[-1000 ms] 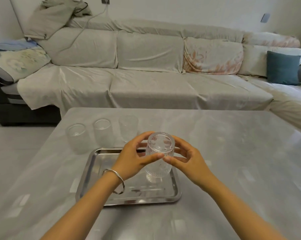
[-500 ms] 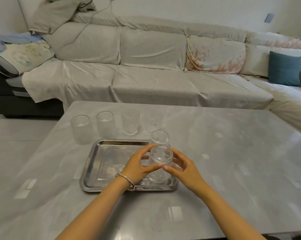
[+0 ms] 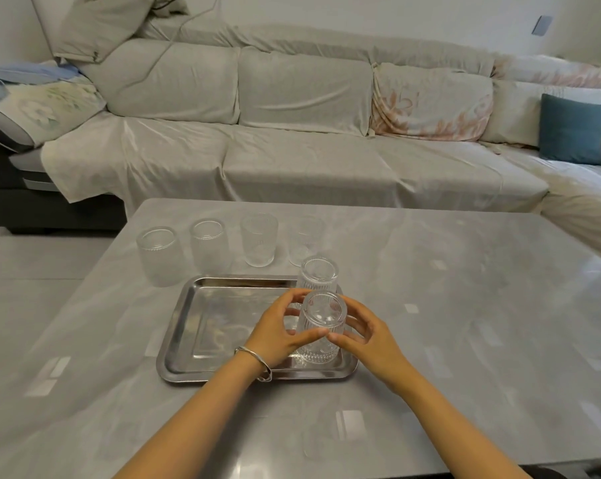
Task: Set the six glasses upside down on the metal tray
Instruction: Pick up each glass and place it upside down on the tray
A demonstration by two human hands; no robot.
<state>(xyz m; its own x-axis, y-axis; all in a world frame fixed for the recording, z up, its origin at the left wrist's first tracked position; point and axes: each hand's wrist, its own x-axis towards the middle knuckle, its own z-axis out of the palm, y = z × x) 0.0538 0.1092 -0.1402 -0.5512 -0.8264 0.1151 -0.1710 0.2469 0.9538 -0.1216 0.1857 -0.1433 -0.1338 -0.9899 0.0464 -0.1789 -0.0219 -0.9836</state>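
Glasses: we count four upright on the bench (image 3: 465,305), in a row beyond and left of our fingers: the first glass (image 3: 159,255), second glass (image 3: 209,248), third glass (image 3: 259,240), fourth glass (image 3: 306,240). The metal tray (image 3: 202,319) lies just nearer, on the bench. Our left hand (image 3: 275,335) wears a bangle (image 3: 254,361); its fingers (image 3: 292,299) curl round the near inverted glass (image 3: 321,331), which stands at the tray's near right corner. Directly beyond the fingers, a far inverted glass (image 3: 318,276) stands at the tray's far right corner. Our right hand (image 3: 368,337) grips the near inverted glass from the other side, thumb tips almost meeting.
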